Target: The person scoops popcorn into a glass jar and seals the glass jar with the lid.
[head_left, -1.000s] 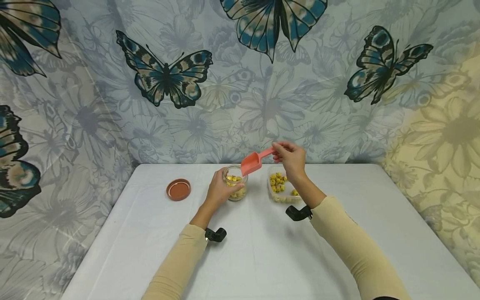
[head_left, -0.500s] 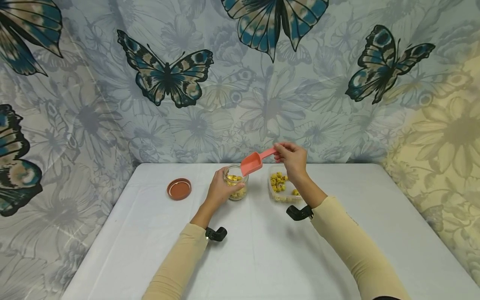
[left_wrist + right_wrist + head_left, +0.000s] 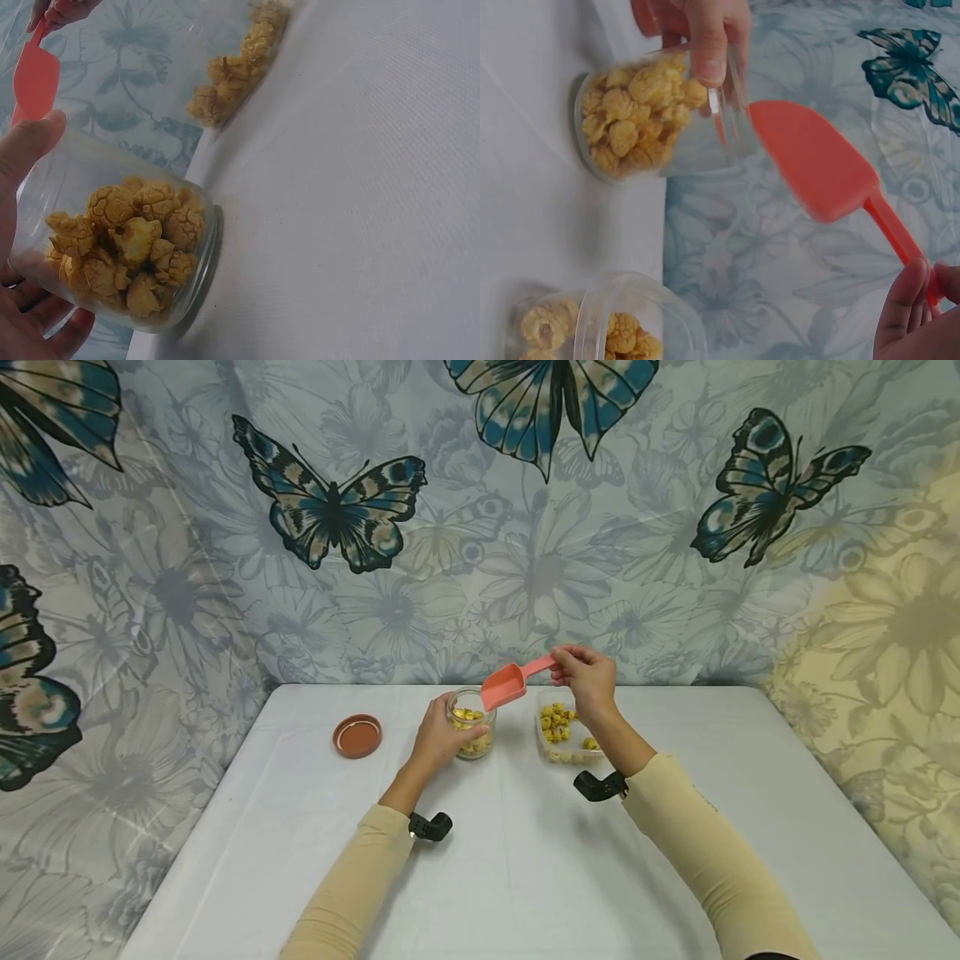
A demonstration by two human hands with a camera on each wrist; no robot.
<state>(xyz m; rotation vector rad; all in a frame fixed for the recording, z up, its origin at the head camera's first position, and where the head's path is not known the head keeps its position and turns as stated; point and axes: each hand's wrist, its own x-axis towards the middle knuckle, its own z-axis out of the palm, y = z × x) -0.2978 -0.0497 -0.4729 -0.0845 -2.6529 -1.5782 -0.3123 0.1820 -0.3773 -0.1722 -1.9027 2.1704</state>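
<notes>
A glass jar (image 3: 476,748) partly filled with yellow caramel popcorn (image 3: 135,247) stands on the table. My left hand (image 3: 438,735) grips it from the left, thumb near the rim. My right hand (image 3: 588,681) pinches the handle end of a coral-pink scoop (image 3: 504,686), tilted down with its tip at the jar's mouth. No popcorn shows on the scoop; in the right wrist view its underside (image 3: 817,161) faces the camera. Below my right hand sits a clear plastic container (image 3: 551,755) with more popcorn (image 3: 556,723), partly hidden by the wrist.
A brown round lid (image 3: 357,737) lies to the left of the jar on the white-covered table (image 3: 495,877). Behind the table's far edge hangs a cloth (image 3: 540,585) printed with butterflies and flowers. Each wrist wears a black camera mount (image 3: 431,827).
Almost nothing differs. My right hand has shifted very slightly to the right with the scoop, whose tip stays at the jar's mouth. The left hand keeps its grip on the jar.
</notes>
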